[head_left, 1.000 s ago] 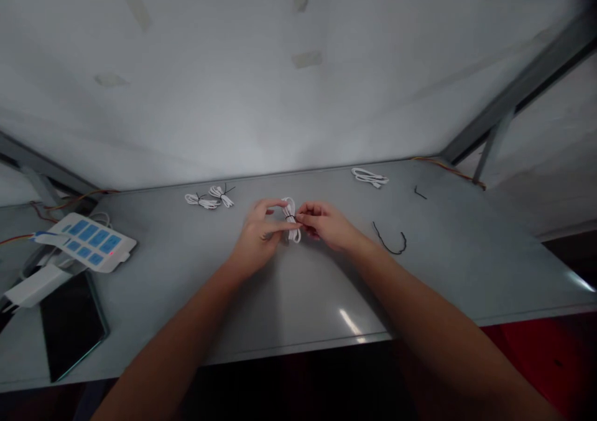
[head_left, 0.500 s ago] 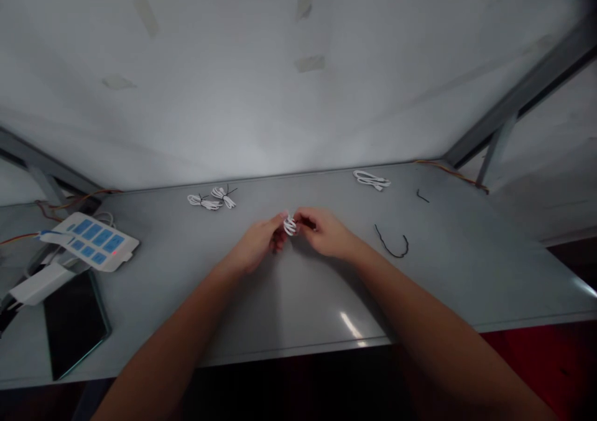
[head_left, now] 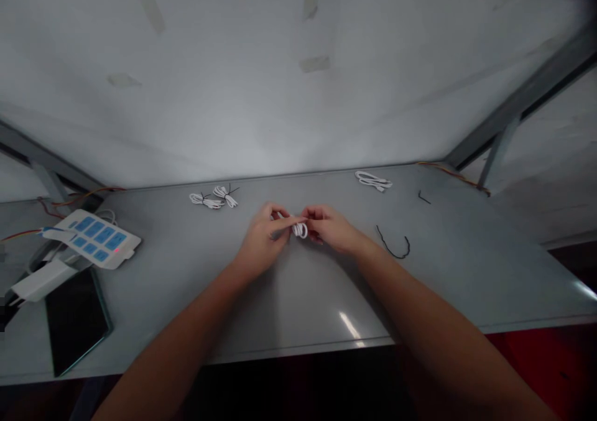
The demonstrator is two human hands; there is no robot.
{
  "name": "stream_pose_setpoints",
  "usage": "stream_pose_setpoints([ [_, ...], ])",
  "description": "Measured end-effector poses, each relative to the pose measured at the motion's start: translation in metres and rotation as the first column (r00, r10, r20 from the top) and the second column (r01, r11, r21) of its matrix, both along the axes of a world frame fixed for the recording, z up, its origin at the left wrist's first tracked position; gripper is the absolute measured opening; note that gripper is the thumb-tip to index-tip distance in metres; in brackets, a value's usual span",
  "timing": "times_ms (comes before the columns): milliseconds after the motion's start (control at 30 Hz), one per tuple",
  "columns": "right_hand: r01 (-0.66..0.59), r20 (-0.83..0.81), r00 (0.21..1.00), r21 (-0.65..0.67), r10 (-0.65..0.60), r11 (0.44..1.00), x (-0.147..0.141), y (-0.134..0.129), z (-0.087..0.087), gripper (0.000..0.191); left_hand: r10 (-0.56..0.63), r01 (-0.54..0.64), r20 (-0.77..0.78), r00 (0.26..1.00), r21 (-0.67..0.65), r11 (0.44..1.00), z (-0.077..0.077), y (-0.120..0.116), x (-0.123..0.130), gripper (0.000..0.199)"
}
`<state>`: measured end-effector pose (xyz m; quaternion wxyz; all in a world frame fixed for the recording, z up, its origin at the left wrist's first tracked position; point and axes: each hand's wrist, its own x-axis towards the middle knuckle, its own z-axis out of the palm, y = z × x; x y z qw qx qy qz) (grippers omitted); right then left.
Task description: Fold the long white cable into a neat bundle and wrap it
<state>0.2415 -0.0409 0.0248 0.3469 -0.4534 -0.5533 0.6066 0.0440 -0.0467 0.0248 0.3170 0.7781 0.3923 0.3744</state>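
Note:
A small coiled white cable (head_left: 301, 229) sits between my two hands above the middle of the grey table (head_left: 289, 296). My left hand (head_left: 263, 240) grips it from the left, with one finger stretched across it. My right hand (head_left: 329, 228) pinches it from the right. Much of the coil is hidden by my fingers. Whether a tie wraps the coil cannot be made out.
Two tied white cable bundles (head_left: 214, 198) lie at the back left, a loose white cable (head_left: 373, 180) at the back right. Black ties (head_left: 394, 247) (head_left: 423, 198) lie right of my hands. A white and blue power strip (head_left: 93, 239), an adapter (head_left: 44, 279) and a dark tablet (head_left: 77, 318) sit at the left.
Both hands kept turning the white coil. It showed long one second ago, was bunched small between the fingertips half a second ago, and now my left finger lies across it again.

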Motion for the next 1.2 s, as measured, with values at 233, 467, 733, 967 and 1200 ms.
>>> stream_pose_setpoints([
  [233, 0.034, -0.191, 0.979, -0.155, -0.064, 0.987, -0.001, 0.0, 0.002, 0.011, -0.022, 0.022, 0.026, 0.999, 0.004, 1.0, -0.007, 0.005, -0.004, 0.029],
  [467, 0.076, -0.162, 0.98, -0.225, -0.114, 0.971, -0.002, 0.014, -0.011, 0.014, -0.026, 0.028, -0.061, 0.998, 0.035, 0.999, -0.014, 0.01, -0.001, 0.027],
  [733, 0.014, 0.634, 0.615, 0.586, -0.469, 0.81, 0.012, 0.021, -0.019, 0.027, 0.147, -0.101, -0.247, 0.958, 0.188, 0.977, -0.04, 0.036, -0.009, 0.039],
  [967, -0.219, 0.843, 0.336, 0.504, -0.42, 0.835, 0.009, 0.017, -0.035, 0.056, 0.394, -0.238, -0.534, 0.748, 0.339, 0.91, -0.047, 0.031, -0.015, 0.046],
  [1200, -0.225, 0.856, 0.291, 0.495, -0.427, 0.839, 0.004, 0.017, -0.036, 0.059, 0.435, -0.254, -0.566, 0.7, 0.371, 0.893, -0.047, 0.029, -0.01, 0.047],
])
